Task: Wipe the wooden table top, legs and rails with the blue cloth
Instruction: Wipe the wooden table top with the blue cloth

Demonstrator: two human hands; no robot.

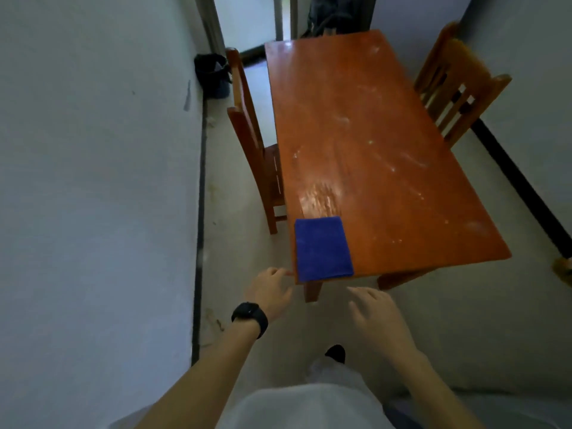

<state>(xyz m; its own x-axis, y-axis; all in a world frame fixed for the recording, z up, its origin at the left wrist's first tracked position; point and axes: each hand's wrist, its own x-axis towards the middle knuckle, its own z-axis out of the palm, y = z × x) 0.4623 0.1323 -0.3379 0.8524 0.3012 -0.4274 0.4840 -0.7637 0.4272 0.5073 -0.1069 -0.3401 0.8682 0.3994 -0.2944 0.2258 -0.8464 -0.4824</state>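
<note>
A long orange-brown wooden table runs away from me, its top marked with white dusty smears. A folded blue cloth lies flat on the table's near left corner, reaching the front edge. My left hand, with a black watch on the wrist, hovers just left of and below that corner with fingers relaxed and holds nothing. My right hand hangs in front of the table's near edge, fingers spread and empty. Two table legs show under the near edge.
A wooden chair stands tucked at the table's left side, another chair at the far right. A dark bin sits by the left wall. The wall is close on the left. A narrow strip of floor lies between wall and table.
</note>
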